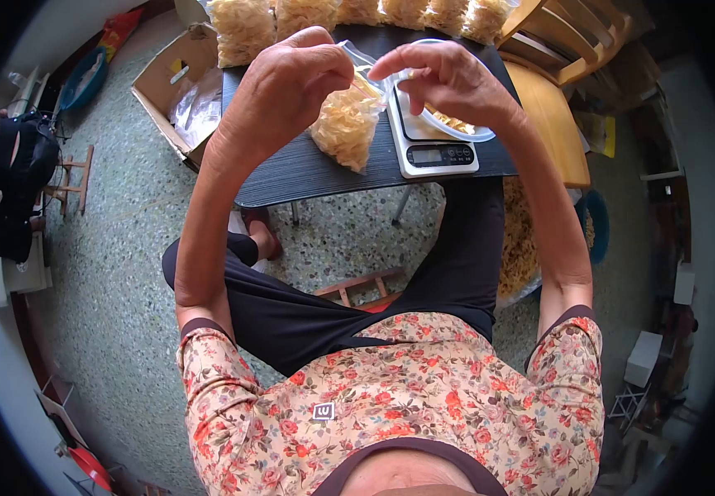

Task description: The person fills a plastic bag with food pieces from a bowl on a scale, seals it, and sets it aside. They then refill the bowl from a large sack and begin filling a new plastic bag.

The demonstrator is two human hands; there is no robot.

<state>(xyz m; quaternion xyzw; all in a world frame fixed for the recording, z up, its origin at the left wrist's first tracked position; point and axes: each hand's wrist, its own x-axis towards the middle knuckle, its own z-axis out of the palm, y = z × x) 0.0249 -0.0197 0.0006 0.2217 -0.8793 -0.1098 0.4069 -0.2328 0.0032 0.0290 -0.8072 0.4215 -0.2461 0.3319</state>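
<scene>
Head view: clear bag (pixel 345 132) of pale dried strips sits over the dark table (pixel 279 178), below both hands. Left hand (pixel 295 78), at the bag's 11 o'clock, pinches its upper edge. Right hand (pixel 448 78), at 2 o'clock, is half curled near the mouth; whether it grips plastic cannot be told. White scale (pixel 440 157), at 4 o'clock, bears a bowl (pixel 480 136). Filled bags (pixel 240 33) line the far edge.
</scene>
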